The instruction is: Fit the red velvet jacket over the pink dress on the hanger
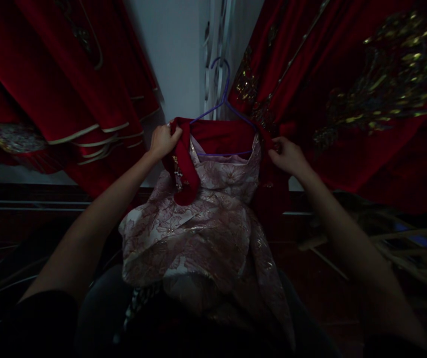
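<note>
Dress (215, 214) runs lengthwise toward camera, hanger hook (229, 75) away.

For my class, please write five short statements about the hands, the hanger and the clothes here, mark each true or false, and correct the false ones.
1. The left hand grips the red garment. True.
2. The right hand touches nothing. False: it holds the other side of the red garment.
3. The hanger is purple. True.
4. The dress is plain black. False: it is pale pink with a floral pattern.
5. Red cloth hangs on both sides of the picture. True.
</note>
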`<state>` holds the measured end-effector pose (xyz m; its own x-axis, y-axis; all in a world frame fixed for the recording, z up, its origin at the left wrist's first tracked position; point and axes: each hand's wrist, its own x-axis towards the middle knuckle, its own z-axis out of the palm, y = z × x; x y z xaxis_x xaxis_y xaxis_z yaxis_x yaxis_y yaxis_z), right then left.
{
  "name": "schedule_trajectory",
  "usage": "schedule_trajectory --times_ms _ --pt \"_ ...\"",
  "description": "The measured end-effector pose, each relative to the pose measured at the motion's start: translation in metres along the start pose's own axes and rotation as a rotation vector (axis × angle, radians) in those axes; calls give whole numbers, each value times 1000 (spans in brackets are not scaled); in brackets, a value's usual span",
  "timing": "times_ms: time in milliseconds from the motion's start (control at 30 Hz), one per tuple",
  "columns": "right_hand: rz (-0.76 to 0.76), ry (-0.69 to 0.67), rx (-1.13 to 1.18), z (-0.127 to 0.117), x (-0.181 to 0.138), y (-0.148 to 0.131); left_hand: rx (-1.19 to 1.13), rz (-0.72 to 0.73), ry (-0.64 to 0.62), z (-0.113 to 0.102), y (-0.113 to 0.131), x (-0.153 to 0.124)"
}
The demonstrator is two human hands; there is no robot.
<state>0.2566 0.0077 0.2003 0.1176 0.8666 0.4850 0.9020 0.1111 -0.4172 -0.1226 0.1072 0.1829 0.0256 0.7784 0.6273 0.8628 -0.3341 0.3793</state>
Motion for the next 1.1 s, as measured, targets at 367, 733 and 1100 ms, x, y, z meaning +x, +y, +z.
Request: schedule_trajectory --times_ms 367,733,1100 --pt "-118 236 98 29 -11 -6 -140 49 123 -7 5 -6" --pt "-73 102 644 72 -2 -70 -148 379 -68 -13 56 -39" --pt "-134 -309 1043 88 -28 -119 -413 357 -237 11 76 -81"
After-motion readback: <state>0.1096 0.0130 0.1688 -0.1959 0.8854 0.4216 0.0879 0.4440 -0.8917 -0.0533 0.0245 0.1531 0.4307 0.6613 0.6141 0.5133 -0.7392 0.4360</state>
